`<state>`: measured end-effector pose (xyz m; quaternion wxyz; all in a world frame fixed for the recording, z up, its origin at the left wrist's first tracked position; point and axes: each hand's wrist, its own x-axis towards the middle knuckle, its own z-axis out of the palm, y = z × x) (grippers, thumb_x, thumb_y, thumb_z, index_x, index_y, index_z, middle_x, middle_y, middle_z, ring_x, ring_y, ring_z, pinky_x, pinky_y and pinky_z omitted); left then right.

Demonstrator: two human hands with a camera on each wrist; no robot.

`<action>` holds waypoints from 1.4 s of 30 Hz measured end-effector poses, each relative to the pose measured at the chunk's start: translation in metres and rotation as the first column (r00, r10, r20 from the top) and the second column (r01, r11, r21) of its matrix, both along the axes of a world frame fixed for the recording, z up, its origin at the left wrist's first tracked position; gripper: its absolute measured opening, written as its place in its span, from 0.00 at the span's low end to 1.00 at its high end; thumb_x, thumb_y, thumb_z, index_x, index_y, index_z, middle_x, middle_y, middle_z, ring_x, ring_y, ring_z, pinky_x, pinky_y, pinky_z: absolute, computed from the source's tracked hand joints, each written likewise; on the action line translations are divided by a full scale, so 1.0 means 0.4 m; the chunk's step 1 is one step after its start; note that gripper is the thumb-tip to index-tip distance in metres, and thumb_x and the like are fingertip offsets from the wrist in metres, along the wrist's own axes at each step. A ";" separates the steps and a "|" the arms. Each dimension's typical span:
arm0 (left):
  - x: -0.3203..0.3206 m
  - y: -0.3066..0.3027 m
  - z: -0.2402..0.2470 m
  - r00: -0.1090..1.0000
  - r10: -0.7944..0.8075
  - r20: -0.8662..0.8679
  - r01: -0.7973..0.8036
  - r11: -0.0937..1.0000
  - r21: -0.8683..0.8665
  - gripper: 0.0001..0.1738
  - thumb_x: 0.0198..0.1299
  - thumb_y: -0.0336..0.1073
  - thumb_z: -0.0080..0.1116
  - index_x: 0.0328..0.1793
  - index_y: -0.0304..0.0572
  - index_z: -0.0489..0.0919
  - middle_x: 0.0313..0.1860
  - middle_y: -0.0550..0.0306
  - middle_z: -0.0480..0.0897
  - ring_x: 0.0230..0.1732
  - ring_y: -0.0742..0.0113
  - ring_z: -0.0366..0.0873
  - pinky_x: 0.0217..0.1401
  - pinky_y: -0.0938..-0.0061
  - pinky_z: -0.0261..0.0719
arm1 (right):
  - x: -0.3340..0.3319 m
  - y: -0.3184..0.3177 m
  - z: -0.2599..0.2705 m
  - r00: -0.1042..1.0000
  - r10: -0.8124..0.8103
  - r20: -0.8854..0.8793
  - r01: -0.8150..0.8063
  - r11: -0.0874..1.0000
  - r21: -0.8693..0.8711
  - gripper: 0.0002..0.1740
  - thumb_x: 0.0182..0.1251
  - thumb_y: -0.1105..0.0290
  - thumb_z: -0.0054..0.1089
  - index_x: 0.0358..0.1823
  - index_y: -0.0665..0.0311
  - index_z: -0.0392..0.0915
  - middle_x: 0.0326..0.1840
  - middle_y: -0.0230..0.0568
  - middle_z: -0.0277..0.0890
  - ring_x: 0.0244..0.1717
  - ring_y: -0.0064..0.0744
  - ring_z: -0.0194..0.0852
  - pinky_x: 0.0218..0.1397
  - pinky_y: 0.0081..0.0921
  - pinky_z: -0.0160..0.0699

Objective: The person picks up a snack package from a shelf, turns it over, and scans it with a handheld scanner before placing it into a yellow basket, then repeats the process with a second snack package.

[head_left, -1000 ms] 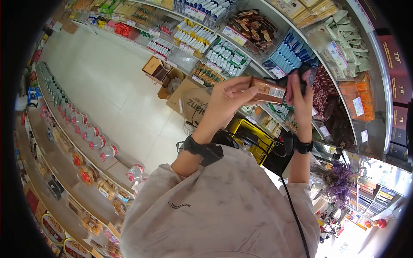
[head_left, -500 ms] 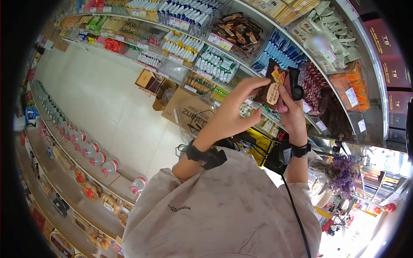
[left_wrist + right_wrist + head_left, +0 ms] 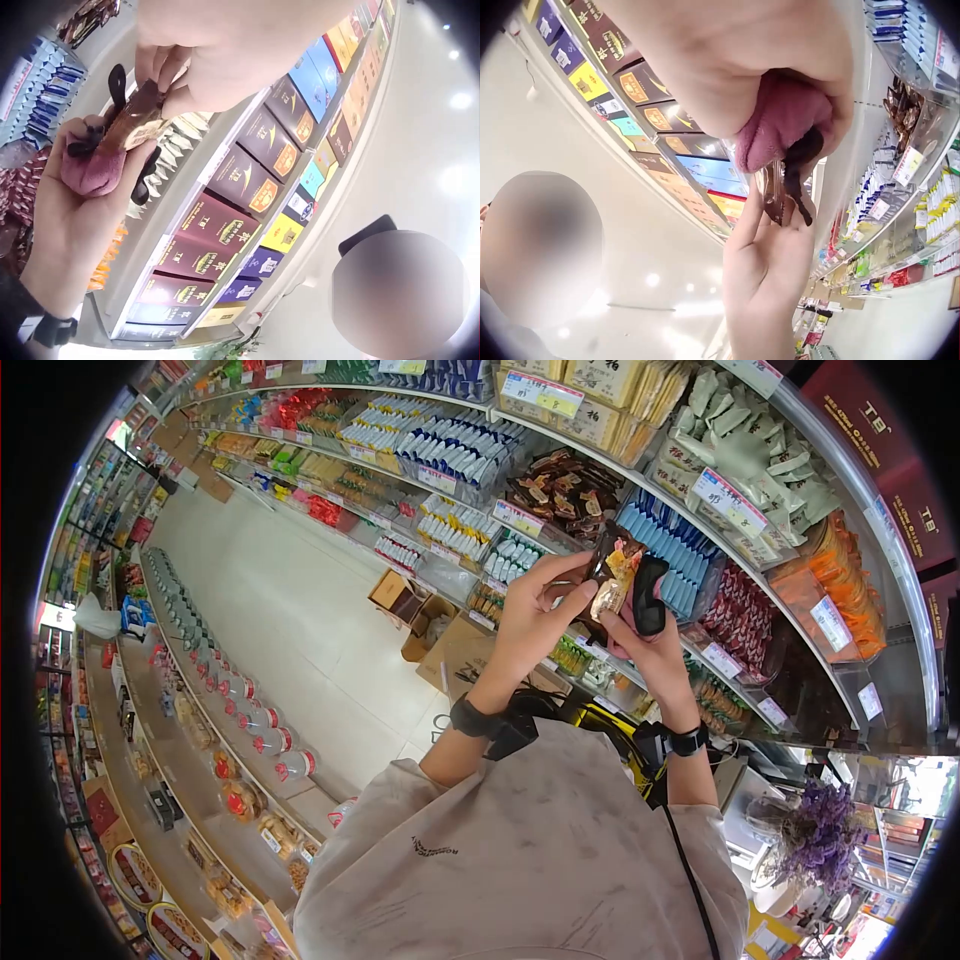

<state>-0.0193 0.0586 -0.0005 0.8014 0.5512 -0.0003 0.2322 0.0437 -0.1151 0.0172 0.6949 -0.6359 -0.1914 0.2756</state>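
A dark snack packet (image 3: 612, 575) with an orange picture stands upright between both hands, in front of the shelves. My left hand (image 3: 585, 576) pinches its upper left edge between thumb and fingers. My right hand (image 3: 632, 624) supports it from below and behind, with its fingers curled round a black handheld device (image 3: 649, 595) and a pink item under it. In the left wrist view the left hand (image 3: 161, 79) pinches the packet (image 3: 133, 124) above the right hand's pink item (image 3: 90, 171). The right wrist view shows the packet (image 3: 769, 191) edge-on beside the black device (image 3: 799, 176).
Stocked snack shelves (image 3: 470, 460) curve across the top and right, close behind the hands. Open cardboard boxes (image 3: 430, 630) and a yellow basket (image 3: 600, 712) sit on the floor below. A low shelf of red-capped bottles (image 3: 250, 715) lines the left of the aisle. Purple flowers (image 3: 820, 830) stand lower right.
The packet went from lying level a second ago to standing upright. Both hands shifted left and slightly lower in the head view, still holding it, and the view swung along the shelves.
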 end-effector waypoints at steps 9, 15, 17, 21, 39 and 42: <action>0.038 -0.045 0.037 0.993 -0.009 -0.119 0.018 0.996 0.082 0.26 0.67 0.25 0.65 0.71 0.34 0.77 0.58 0.53 0.80 0.55 0.72 0.80 0.52 0.78 0.82 | 0.066 -0.036 -0.044 0.998 0.020 -0.057 -0.017 0.999 0.052 0.12 0.74 0.69 0.68 0.46 0.65 0.72 0.33 0.26 0.73 0.31 0.13 0.71 0.28 0.17 0.69; 0.072 -0.059 0.006 0.965 -0.030 -0.261 0.061 0.992 0.111 0.30 0.68 0.28 0.64 0.76 0.38 0.72 0.53 0.55 0.83 0.54 0.71 0.82 0.54 0.75 0.81 | 0.116 -0.070 -0.056 0.999 0.051 0.000 -0.051 0.999 0.013 0.14 0.73 0.66 0.68 0.45 0.64 0.71 0.30 0.26 0.72 0.28 0.13 0.72 0.26 0.15 0.72; 0.111 -0.040 -0.028 0.953 0.005 -0.304 0.013 0.998 0.059 0.31 0.67 0.30 0.66 0.76 0.37 0.72 0.53 0.54 0.83 0.53 0.70 0.84 0.54 0.75 0.81 | 0.134 -0.101 -0.079 1.000 0.023 -0.016 -0.023 0.999 0.034 0.13 0.74 0.66 0.67 0.45 0.64 0.72 0.29 0.26 0.72 0.28 0.13 0.72 0.27 0.14 0.73; 0.221 0.041 -0.094 0.960 0.011 -0.279 0.010 0.997 0.073 0.29 0.68 0.27 0.65 0.73 0.25 0.70 0.53 0.45 0.84 0.49 0.64 0.86 0.52 0.71 0.87 | 0.156 -0.190 -0.112 0.997 -0.078 -0.007 0.078 0.996 0.032 0.11 0.76 0.65 0.64 0.45 0.65 0.74 0.29 0.25 0.73 0.28 0.12 0.71 0.28 0.15 0.71; 0.225 -0.032 -0.074 0.914 -0.110 -0.391 0.275 0.876 0.396 0.21 0.74 0.36 0.56 0.68 0.34 0.76 0.55 0.47 0.85 0.57 0.61 0.84 0.64 0.67 0.80 | 0.233 -0.847 -0.272 0.394 -0.827 0.401 0.909 0.415 -0.037 0.12 0.65 0.74 0.71 0.42 0.65 0.75 0.31 0.26 0.79 0.30 0.13 0.74 0.34 0.21 0.74; 0.189 -0.038 -0.051 0.913 -0.113 -0.391 0.282 0.868 0.408 0.18 0.76 0.35 0.55 0.66 0.34 0.78 0.53 0.48 0.86 0.55 0.62 0.84 0.62 0.67 0.81 | 0.282 -0.930 -0.290 0.357 -0.795 0.490 0.931 0.346 -0.118 0.13 0.63 0.76 0.70 0.45 0.66 0.74 0.32 0.32 0.81 0.32 0.22 0.80 0.38 0.26 0.79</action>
